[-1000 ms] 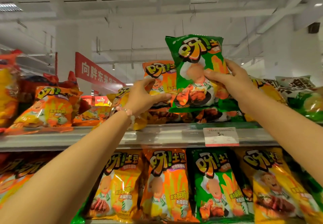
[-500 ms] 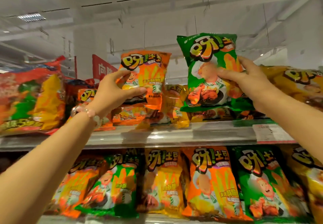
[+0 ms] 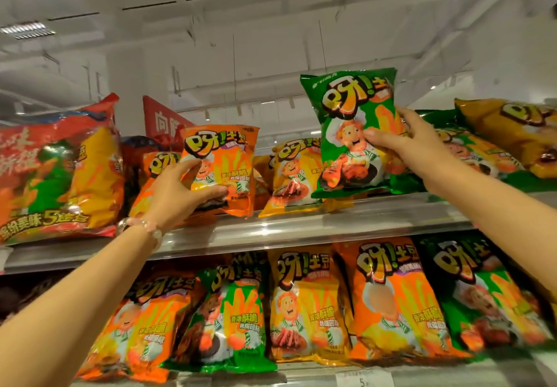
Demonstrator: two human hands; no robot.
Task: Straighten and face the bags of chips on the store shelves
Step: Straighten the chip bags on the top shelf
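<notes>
A top shelf (image 3: 331, 223) carries chip bags. The left hand (image 3: 177, 193) grips an orange bag (image 3: 229, 157) near its front edge. The right hand (image 3: 404, 142) pinches a raised green bag (image 3: 346, 109).

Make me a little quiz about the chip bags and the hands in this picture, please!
1. True or false: the left hand holds an orange bag.
2. The right hand has its grip on a bag of which colour? A) red B) green C) yellow
3. Fill the gap: the yellow bag between the two held bags sits on the ____ shelf.

Key
1. True: its thumb and fingers curl round the bag's lower left part.
2. B: the green bag stands upright, front facing out, in that hand.
3. Upper: it leans there, with neither hand on it.
</notes>
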